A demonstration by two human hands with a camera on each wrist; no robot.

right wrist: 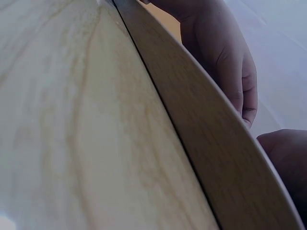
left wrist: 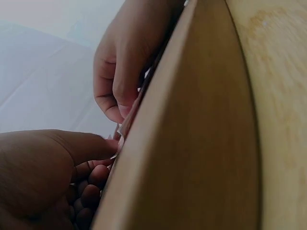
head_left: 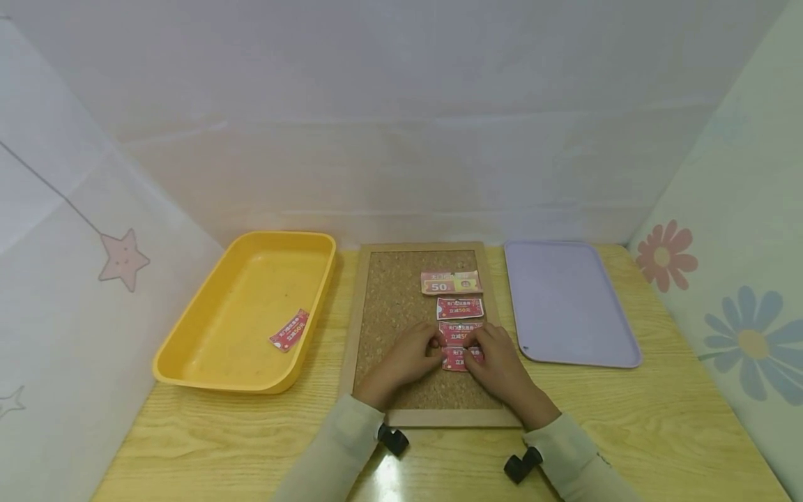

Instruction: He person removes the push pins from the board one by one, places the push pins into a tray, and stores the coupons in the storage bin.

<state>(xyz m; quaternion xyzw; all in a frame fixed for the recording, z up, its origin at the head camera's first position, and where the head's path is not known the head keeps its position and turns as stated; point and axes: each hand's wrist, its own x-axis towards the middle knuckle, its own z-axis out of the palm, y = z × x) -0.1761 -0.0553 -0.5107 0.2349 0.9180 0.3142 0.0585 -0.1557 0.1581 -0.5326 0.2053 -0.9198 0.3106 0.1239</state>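
A cork board (head_left: 395,293) in a wooden frame lies on the table. Several coupons run down its right half: a larger pink-and-yellow coupon (head_left: 450,282) on top, a red coupon (head_left: 460,309) under it, another red coupon (head_left: 453,335) lower, and the lowest red coupon (head_left: 453,360). At that lowest coupon's left edge, my left hand (head_left: 409,359) pinches with thumb and curled fingers. My right hand (head_left: 502,362) pinches its right part, covering some print. In the left wrist view both hands' fingertips meet a thin paper edge (left wrist: 121,139) above the frame. The right wrist view hides the coupons behind the frame.
To the left stands a yellow tray (head_left: 251,383) with raised walls, a red-and-white coupon (head_left: 290,330) lying inside. A flat purple tray (head_left: 564,300) lies right of the board. White cloth walls (head_left: 401,160) enclose the wooden table (head_left: 238,446) at the back and sides.
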